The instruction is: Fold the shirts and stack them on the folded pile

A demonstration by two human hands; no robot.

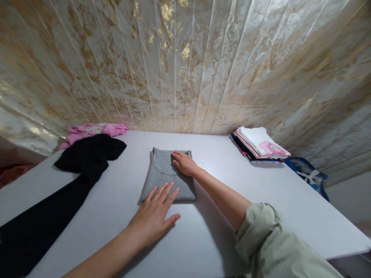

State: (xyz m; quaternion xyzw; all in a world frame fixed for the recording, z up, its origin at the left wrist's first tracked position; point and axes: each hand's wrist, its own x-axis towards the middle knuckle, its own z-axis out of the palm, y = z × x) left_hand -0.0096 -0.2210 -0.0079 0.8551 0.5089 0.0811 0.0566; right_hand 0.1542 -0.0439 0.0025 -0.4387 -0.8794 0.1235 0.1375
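Note:
A folded grey shirt (162, 173) lies in the middle of the white table (220, 216). My left hand (155, 214) rests flat with fingers spread, fingertips on the shirt's near edge. My right hand (184, 163) lies palm down on the shirt's far right part, fingers pointing left. Neither hand grips anything.
A black garment (72, 181) stretches along the table's left side, with a pink garment (89, 130) behind it by the wall. A stack of folded clothes (259, 144) sits at the back right. A blue bag (307, 172) hangs past the right edge. A marbled wall stands behind.

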